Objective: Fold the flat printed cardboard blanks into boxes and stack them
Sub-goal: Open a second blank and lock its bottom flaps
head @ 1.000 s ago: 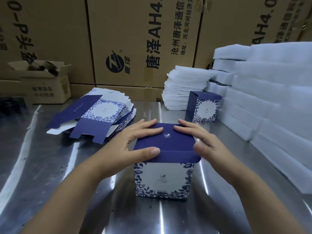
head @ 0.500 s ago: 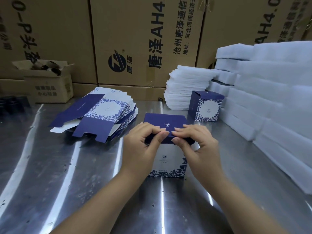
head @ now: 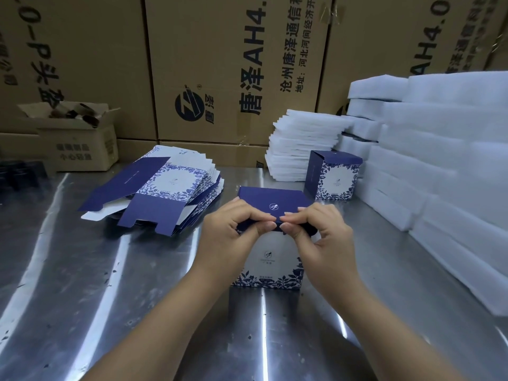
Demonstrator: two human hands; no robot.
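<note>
A blue and white floral box (head: 270,259) stands upright on the steel table (head: 82,284) in front of me. Its dark blue lid flap (head: 272,198) lies over the top. My left hand (head: 233,237) and my right hand (head: 321,240) both pinch the lid's near front edge, thumbs and fingertips meeting at its middle. A pile of flat printed blanks (head: 165,188) lies to the left. One folded box (head: 334,174) stands at the back right.
White foam sheets (head: 299,149) are stacked at the back centre, and thicker foam blocks (head: 439,166) fill the right side. Large brown cartons (head: 233,67) form a wall behind. A small open carton (head: 77,138) sits at the back left.
A second ago my hands lay flat on the lid with fingers spread. They have since curled and pinched its front edge, and the box sits farther from me.
</note>
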